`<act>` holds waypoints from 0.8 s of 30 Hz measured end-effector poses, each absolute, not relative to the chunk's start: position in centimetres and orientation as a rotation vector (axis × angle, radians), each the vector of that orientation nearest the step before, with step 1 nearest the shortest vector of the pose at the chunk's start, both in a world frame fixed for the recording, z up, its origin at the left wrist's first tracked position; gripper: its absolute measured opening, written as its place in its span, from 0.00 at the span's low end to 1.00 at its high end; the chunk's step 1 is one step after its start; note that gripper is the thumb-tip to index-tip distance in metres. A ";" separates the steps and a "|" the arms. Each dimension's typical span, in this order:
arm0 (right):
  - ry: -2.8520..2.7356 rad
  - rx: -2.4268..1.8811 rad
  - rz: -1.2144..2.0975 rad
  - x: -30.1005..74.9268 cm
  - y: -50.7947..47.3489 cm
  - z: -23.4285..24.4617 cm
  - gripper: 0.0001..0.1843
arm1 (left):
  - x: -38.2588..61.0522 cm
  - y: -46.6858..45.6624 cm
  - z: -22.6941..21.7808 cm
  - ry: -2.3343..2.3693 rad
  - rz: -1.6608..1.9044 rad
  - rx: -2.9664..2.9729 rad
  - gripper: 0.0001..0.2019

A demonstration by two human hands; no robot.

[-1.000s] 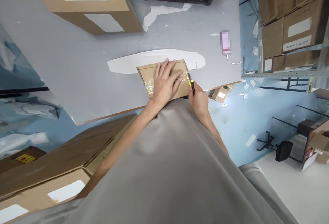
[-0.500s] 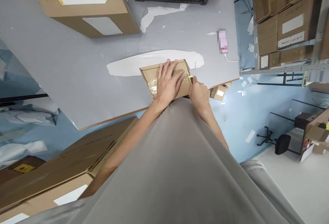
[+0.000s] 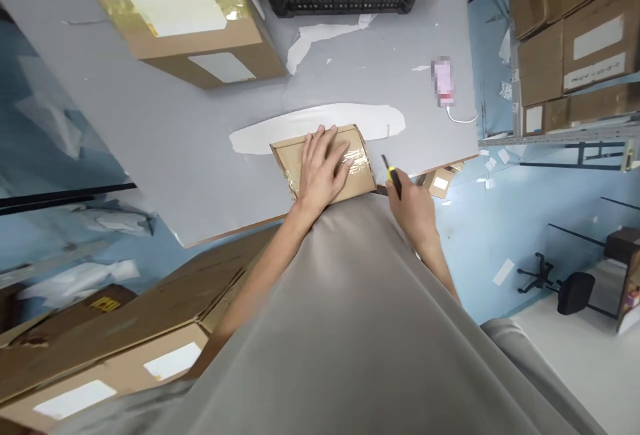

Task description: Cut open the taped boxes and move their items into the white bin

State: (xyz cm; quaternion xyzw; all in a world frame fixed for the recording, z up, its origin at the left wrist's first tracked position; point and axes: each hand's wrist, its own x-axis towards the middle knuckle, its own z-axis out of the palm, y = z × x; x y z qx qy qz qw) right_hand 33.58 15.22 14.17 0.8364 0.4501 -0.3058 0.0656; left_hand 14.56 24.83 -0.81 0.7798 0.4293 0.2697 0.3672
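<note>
- left hand [image 3: 320,175]: flat, fingers spread, palm down on the small flat brown cardboard box [image 3: 361,178] at the centre of the frame. no grasp around the edges.
- right hand [image 3: 415,212]: curled firmly around the handle of the black-and-yellow utility knife [image 3: 393,175], right of centre. the tip points to the upper left, just beside the box and apart from it.
- box position: on the grey tabletop [image 3: 200,168], close to the near edge, against the loose grey fabric garment [image 3: 370,302]. any overhang is hidden by the garment.
- hazard, cut to the left hand: a slip toward the left would carry the tip over the box to the spread fingers. likely cause: excess force on the glossy clear tape [image 3: 357,160], which lies between thumb and knife.
- hazard, box rotation: downward pressure alone holds the box. a sideways push at the right end could swing it.
- hazard, garment damage: a stroke drawn toward the lower frame would bring the blade to the fabric at the table edge.
- hazard, damage to contents: too deep a cut could pass through the cardboard. the interior cannot be seen.
- lesser hazard: the thin white cable [image 3: 463,120] at right lies well apart from the blade; only a wide swing would reach it.
</note>
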 end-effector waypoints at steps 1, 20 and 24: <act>1.385 2.623 -0.952 34.8 15.3 12.8 0.18 | 13.7 24.7 -0.8 1.128 0.694 2.001 0.24; 0.973 2.716 -2.188 35.2 22.6 -2.1 0.14 | 4.7 17.6 2.8 1.812 0.923 1.602 0.26; 1.217 2.722 -1.981 36.0 21.6 0.8 0.21 | 5.0 17.1 2.5 1.776 0.978 1.481 0.28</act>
